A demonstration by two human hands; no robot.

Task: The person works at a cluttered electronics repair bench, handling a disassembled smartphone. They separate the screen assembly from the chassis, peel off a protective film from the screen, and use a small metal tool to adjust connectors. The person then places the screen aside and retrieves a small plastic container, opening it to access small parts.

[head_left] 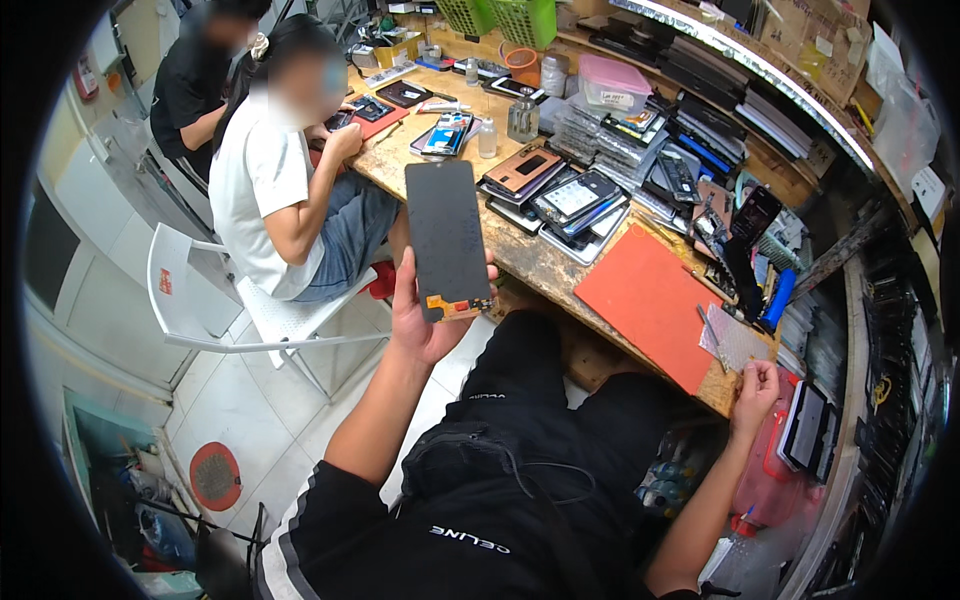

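One thin, black rectangular phone-screen panel [447,235] with an orange ribbon circuit [440,305] at its lower end is held up in the left hand [432,338], fingers gripping its side edges, before the worn wooden counter [530,245]. The right hand [757,392] is at the counter's near right corner, fingers curled beside a clear bubble-wrap sheet [737,340]; whether they grasp it, I cannot tell. The step looks like inspection. Laying the panel on the flat orange-red mat [645,300] would call for level, gentle lowering, sparing the ribbon.
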